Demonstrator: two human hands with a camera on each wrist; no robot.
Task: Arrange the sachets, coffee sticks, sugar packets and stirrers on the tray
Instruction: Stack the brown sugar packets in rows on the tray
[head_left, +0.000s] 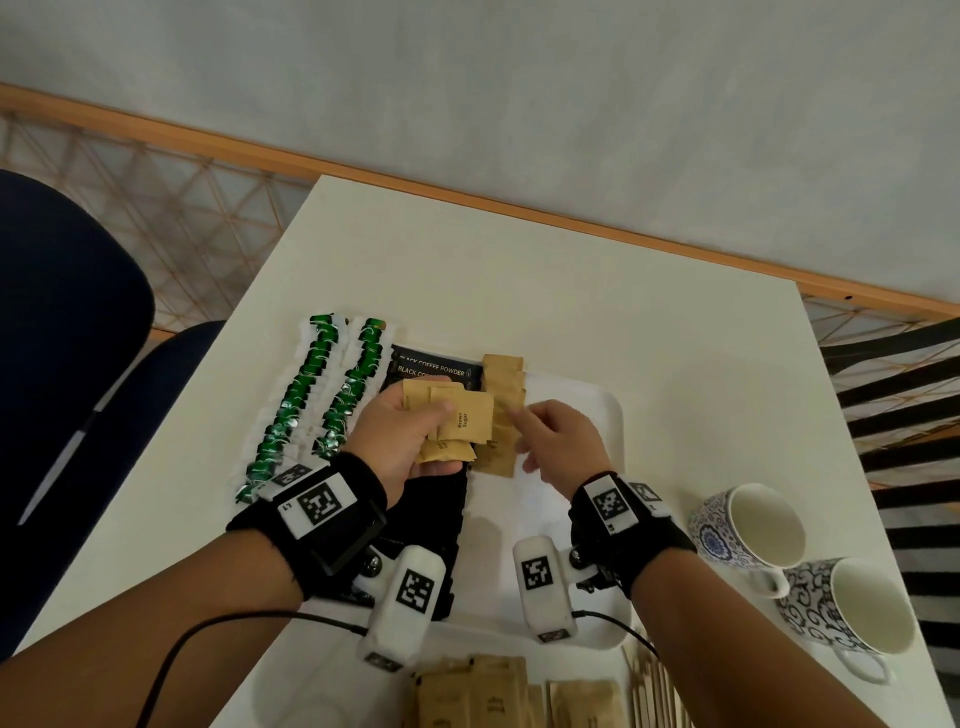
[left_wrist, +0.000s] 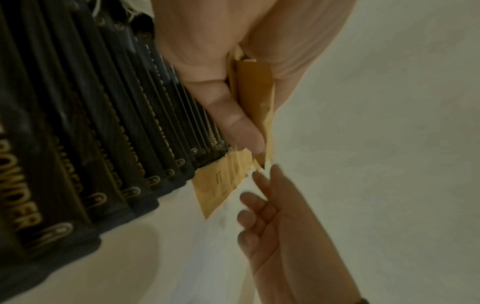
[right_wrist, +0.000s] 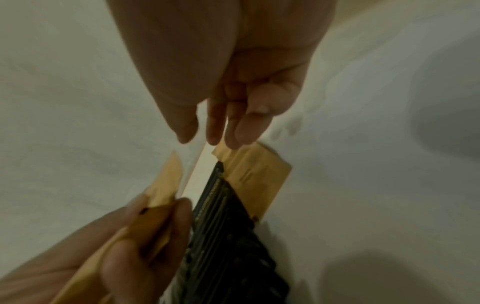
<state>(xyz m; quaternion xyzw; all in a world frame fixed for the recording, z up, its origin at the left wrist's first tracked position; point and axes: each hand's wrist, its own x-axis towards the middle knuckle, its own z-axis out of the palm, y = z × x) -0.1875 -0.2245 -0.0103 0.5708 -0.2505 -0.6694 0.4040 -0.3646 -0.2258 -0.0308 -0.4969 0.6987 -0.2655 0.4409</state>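
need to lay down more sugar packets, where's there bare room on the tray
Free: the tray right of the brown sugar row, up to its right rim. Crowded: its left, filled by black coffee sticks; the left hand grips more packets there.

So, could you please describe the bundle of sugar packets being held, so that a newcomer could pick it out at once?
Start at the white tray on the table. Over its left half, above the black coffee sticks, the left hand holds a fanned bundle of brown packets. Unlike the flat row of sugar packets on the tray beside it, this bundle is lifted, and its top packet reads "Brown Sugar".
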